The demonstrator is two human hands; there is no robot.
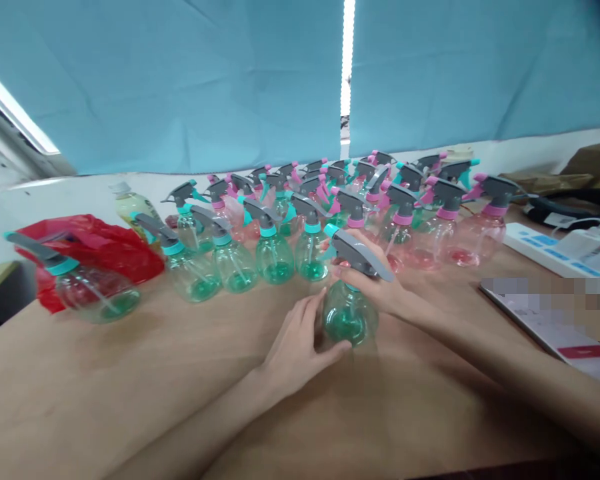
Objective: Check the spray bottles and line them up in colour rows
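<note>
A clear green spray bottle [347,320] with a grey trigger head stands before me, near the middle of the table. Cupped against its left side is my left hand [297,343], thumb at the lower front and fingers along the body. My right hand [375,283] closes around the neck just under the spray head, which partly covers its fingers. Behind it, a row of green spray bottles [275,257] reaches to the left, their collars turquoise. Pink spray bottles [430,240] stand behind and to the right of my right hand.
More spray bottles crowd the back by the blue curtain [230,87]. One green bottle [97,293] stands apart at left, before a red plastic bag [125,250]. On the right are a white power strip [535,243], a phone-like device [545,327] and a black coil [555,213].
</note>
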